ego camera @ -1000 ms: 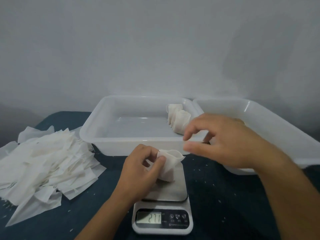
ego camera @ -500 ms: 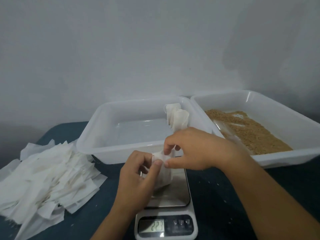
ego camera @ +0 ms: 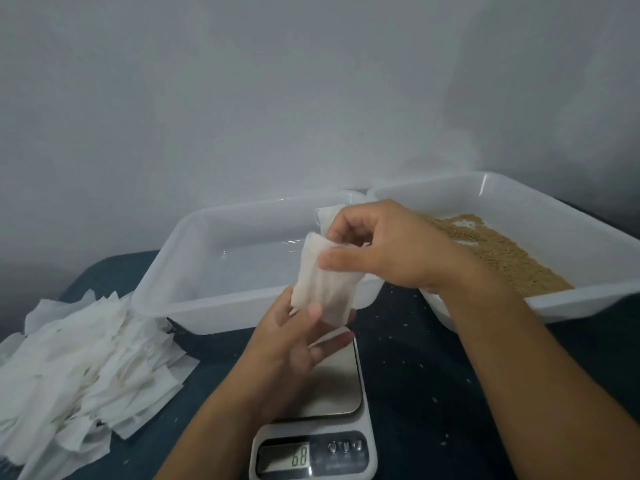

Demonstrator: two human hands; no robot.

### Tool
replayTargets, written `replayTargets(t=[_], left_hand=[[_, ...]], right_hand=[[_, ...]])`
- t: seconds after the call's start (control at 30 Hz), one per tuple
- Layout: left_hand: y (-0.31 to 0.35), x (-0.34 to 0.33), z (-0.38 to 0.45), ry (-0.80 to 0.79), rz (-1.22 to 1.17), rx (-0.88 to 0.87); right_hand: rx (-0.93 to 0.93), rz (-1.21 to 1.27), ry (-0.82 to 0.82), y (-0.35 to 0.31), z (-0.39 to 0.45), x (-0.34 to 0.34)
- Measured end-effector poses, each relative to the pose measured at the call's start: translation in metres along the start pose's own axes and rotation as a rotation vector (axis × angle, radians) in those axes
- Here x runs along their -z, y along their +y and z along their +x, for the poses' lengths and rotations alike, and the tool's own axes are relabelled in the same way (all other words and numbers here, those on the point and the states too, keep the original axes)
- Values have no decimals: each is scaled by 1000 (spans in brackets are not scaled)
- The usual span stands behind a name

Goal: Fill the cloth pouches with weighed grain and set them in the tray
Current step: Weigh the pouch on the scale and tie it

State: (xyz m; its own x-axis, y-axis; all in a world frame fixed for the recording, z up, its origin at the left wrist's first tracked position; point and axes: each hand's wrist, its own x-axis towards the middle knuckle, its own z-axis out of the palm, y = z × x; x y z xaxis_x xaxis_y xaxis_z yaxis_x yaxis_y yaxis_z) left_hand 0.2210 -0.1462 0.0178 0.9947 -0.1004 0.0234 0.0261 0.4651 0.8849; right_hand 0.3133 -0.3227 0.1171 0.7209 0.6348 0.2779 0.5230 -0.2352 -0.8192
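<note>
A small white cloth pouch (ego camera: 322,285) is held upright in the air above the digital scale (ego camera: 332,393). My left hand (ego camera: 298,341) supports its bottom, with the thumb against the front. My right hand (ego camera: 377,244) pinches the pouch's top edge between thumb and fingers. The scale's display (ego camera: 300,457) reads 6.8. Behind the pouch stands the white tray (ego camera: 173,271), where the edge of another pouch (ego camera: 325,213) shows behind my right hand. To the right, a second white tray (ego camera: 588,299) holds brown grain (ego camera: 502,254).
A heap of flat empty white pouches (ego camera: 79,368) lies at the left on the dark blue table cover (ego camera: 415,358). Loose grains are scattered over the cover near the scale. A grey wall stands close behind the trays.
Both hands have lifted the pouch off the scale plate and up toward the tray. The scale reading dropped from 27.1 to 22.7 to 6.8.
</note>
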Motion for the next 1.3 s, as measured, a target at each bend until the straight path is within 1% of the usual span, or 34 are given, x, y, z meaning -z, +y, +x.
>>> replayTargets(t=[0.13, 0.2, 0.33, 0.47, 0.63, 0.77, 0.9, 1.03, 1.17, 1.3], left_hand=[[14, -29, 30, 75, -45, 37], [22, -40, 49, 68, -18, 28], [37, -56, 84, 86, 104, 3], [44, -71, 108, 110, 333, -56], [45, -86, 123, 124, 446, -90], [42, -91, 128, 124, 462, -88], [38, -91, 128, 137, 438, -68], [35, -91, 126, 158, 418, -55], [37, -93, 126, 164, 476, -116], [39, -98, 128, 162, 538, -150]], right_hand=[[-46, 114, 205, 6, -3, 22], [-80, 144, 292, 14, -4, 38], [-223, 134, 348, 34, -8, 63], [-291, 188, 415, 53, -9, 75], [-319, 252, 459, 68, -12, 83], [-318, 265, 484, 71, -14, 88], [-317, 228, 504, 71, -14, 88], [-283, 219, 509, 70, -14, 88], [-295, 154, 497, 74, -17, 88], [-328, 188, 498, 76, -18, 91]])
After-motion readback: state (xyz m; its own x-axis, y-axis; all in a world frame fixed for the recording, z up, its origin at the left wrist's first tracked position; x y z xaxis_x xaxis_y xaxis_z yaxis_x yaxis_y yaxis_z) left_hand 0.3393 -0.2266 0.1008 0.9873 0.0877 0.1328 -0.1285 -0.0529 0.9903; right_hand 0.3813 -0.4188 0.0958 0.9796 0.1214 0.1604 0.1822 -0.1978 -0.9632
